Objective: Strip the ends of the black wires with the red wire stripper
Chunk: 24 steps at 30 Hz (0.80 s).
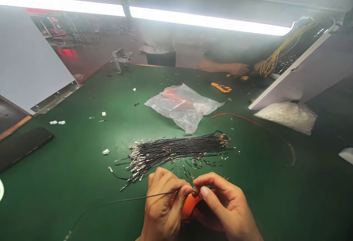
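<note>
My left hand is closed, pinching a thin black wire between thumb and forefinger. The wire trails off to the lower left, where a metal terminal tips it. Close against it, my right hand has thumb and forefinger closed around the wire's short end. An orange-handled tool lies beneath both hands, mostly hidden, so I cannot tell its kind or which fingers support it. Just beyond my hands lies a bundle of black wires, with metal terminals at the left and bare copper ends at the right.
Wire scraps litter the green table near the bundle. Behind stand a clear plastic bag and a yellow hand tool. Another bag sits right, a dark case left. Across the table, another person's forearm rests.
</note>
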Each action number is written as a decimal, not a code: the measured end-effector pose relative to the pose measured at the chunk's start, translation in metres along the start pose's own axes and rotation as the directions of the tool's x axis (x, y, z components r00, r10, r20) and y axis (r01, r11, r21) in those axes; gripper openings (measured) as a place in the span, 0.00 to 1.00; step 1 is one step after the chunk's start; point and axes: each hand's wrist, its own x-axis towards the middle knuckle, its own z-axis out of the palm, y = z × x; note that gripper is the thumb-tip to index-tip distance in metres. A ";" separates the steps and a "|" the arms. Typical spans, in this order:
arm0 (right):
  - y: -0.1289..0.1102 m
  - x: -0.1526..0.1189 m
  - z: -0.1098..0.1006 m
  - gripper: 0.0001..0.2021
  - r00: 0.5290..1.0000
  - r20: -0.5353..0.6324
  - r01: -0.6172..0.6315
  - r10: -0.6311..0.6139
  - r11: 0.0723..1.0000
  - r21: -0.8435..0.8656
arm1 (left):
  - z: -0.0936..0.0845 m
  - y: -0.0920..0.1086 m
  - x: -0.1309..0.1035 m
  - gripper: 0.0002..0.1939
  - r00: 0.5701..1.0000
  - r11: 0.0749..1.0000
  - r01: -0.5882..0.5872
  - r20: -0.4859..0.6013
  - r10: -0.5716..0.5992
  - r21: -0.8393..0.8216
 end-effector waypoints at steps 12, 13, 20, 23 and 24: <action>0.020 0.005 0.010 0.10 0.877 0.051 0.453 -0.478 0.786 -0.420 | -0.004 -0.014 -0.005 0.05 0.951 0.940 -0.288 0.172 0.258 0.181; 0.023 0.005 0.012 0.10 0.864 0.020 0.460 -0.503 0.772 -0.439 | -0.004 -0.015 -0.006 0.04 0.945 0.934 -0.304 0.184 0.271 0.186; 0.024 0.009 0.011 0.12 0.916 -0.063 0.315 -0.397 0.805 -0.503 | 0.001 -0.009 -0.009 0.04 0.927 0.898 -0.373 0.139 0.348 0.235; 0.021 0.012 0.005 0.12 0.925 -0.085 0.288 -0.370 0.830 -0.478 | 0.006 -0.003 -0.010 0.06 0.929 0.895 -0.354 -0.011 0.371 0.270; 0.021 0.013 0.003 0.11 0.916 -0.091 0.308 -0.391 0.829 -0.466 | 0.007 -0.002 -0.010 0.08 0.936 0.908 -0.326 -0.048 0.350 0.263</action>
